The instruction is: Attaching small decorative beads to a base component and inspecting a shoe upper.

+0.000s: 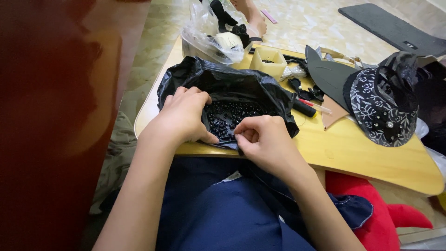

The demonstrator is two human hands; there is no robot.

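Note:
A crumpled black plastic bag [223,83] lies open on a low yellow wooden table [353,148], with many small black beads [227,116] inside it. My left hand [183,116] grips the bag's near left edge, thumb along the rim. My right hand [262,139] is at the bag's near edge with the fingers curled and pinched together; whether a bead or needle is between them is too small to tell. Dark blue fabric [232,209] lies across my lap below the hands.
A black patterned fabric piece [383,104] and dark cut-out shapes [327,74] lie on the table's right. A small yellow box [269,60] and a clear plastic bag of items [213,37] stand at the back. A red cushion [381,218] sits lower right. A dark red surface [55,116] fills the left.

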